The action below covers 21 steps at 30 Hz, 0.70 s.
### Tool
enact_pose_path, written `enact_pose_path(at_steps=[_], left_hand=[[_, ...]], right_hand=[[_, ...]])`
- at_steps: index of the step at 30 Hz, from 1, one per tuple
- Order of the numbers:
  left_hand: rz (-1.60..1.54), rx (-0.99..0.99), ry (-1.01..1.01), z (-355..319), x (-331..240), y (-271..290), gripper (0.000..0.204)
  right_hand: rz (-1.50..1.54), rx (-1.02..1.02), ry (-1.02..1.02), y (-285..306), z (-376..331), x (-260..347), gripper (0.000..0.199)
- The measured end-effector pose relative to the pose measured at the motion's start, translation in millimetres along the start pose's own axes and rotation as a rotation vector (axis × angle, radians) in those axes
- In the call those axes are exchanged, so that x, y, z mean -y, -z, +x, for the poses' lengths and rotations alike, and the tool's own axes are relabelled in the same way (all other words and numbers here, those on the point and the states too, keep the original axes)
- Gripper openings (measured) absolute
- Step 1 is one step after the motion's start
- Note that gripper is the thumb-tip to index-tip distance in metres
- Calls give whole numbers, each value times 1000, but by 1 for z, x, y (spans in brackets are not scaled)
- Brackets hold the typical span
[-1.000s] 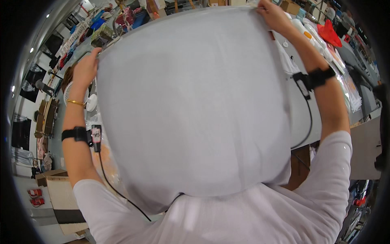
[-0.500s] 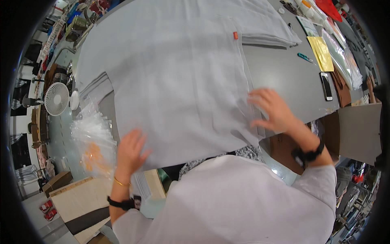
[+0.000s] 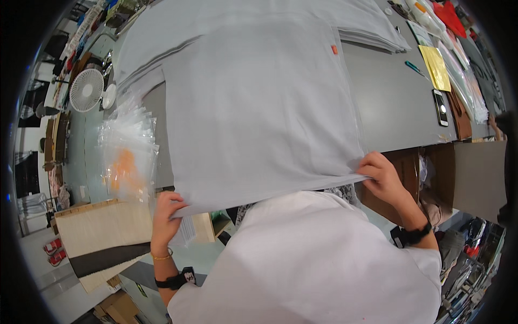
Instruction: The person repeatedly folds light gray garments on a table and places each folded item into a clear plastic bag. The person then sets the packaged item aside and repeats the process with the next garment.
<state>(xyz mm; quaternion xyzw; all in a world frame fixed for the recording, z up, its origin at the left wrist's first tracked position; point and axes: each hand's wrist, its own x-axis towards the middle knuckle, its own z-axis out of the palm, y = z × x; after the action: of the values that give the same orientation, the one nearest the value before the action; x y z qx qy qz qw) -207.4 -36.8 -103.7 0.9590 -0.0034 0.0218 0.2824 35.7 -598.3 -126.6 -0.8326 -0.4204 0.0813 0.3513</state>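
Observation:
A light grey garment (image 3: 259,108) lies spread over the table, with a small red tag (image 3: 334,49) at its right edge. Its near hem reaches past the table's front edge, close to my body. My left hand (image 3: 168,208) pinches the left corner of that hem. At the right corner, my right hand (image 3: 380,175) grips the hem between thumb and fingers. The hem is stretched between both hands, with some creases near the right one. More layers of grey cloth (image 3: 372,32) lie at the far side.
Clear plastic bags (image 3: 129,146) with orange marks are piled left of the garment, near a white fan (image 3: 87,90). On the right lie a phone (image 3: 440,108), a yellow packet (image 3: 435,67) and a small teal tool (image 3: 414,68). An open cardboard box (image 3: 442,167) stands below the table's right edge.
Both hands were open over the cloth; now each has closed on a corner of the near hem. The garment's left edge lies straighter, and the grey layers beyond it show more.

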Motion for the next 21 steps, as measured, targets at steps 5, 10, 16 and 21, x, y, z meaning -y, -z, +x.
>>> enact_pose_path(at_steps=[5,10,16,21], left_hand=[[-628,-237,213,23,15,32,16],[-813,-277,549,116,98,3,27],[-763,-312,626,135,119,-21,40],[-233,-91,289,35,59,-27,54]], right_hand=[[705,-248,-449,21,19,-13,13],[743,-359,-631,0,108,-71,23],[461,-442,-649,-13,126,-70,45],[79,-73,-343,-2,49,-21,56]])
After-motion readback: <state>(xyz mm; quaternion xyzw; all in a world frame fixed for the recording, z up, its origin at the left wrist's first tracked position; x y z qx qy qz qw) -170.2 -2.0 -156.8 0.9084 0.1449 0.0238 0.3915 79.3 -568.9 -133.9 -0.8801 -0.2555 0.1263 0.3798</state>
